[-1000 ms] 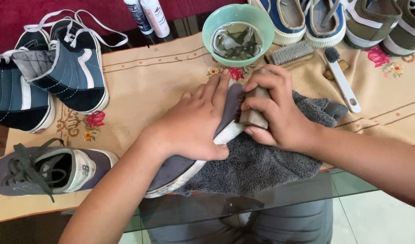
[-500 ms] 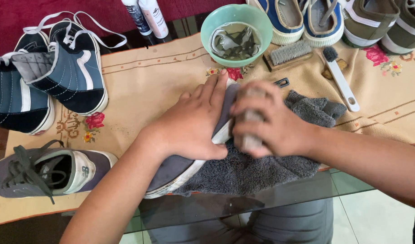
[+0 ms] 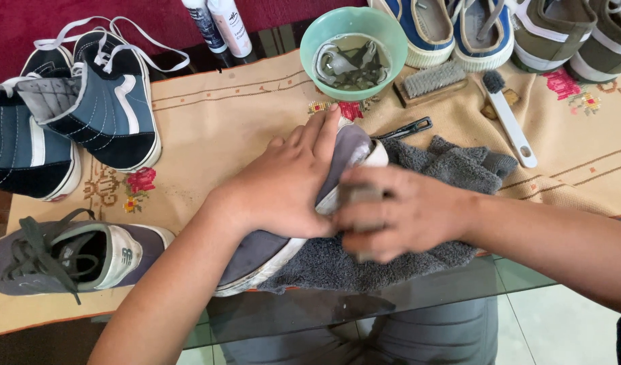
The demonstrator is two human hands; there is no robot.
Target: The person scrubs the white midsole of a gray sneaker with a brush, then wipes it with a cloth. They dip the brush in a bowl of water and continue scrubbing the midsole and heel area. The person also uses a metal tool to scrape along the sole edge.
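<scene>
Grey sneaker [image 3: 270,247], low-top w/ white sole edge, lies on its side on a grey towel [image 3: 452,169] at the near edge of the surface, toe pointing away from the person
- Left hand [image 3: 287,186]: flat, fingers spread over the upper and toe, pressing the shoe down into the towel; not clenched, just pinning
- Right hand [image 3: 398,213]: blurred w/ motion, fingers curled round a small pale item at the sole edge; looks like a scrub block or small brush, cannot tell which
- Cloth [image 3: 229,122]: tan, embroidered w/ red flowers, covers the surface under everything
- Bowl [image 3: 354,51]: green, holds water and what look like laces, just beyond the sneaker
- Wooden brush [image 3: 432,81], white-handled brush [image 3: 510,118], black clip-like tool [image 3: 405,127]: near the bowl, all idle
- Two bottles [image 3: 219,23] at the far edge
- High-top pair [image 3: 87,101], navy w/ white stripe, far left; grey laced trainer [image 3: 67,253], near left
- Blue pair [image 3: 452,27] and olive pair [image 3: 570,34] along the far edge

Handling notes (judgement): keep left palm weight steady so the shoe doesn't slide off the towel; short strokes along the sole edge, not across onto the fabric; keep the towel bunched under the sole to catch runoff near the surface edge; re-wet at the bowl sparingly
</scene>
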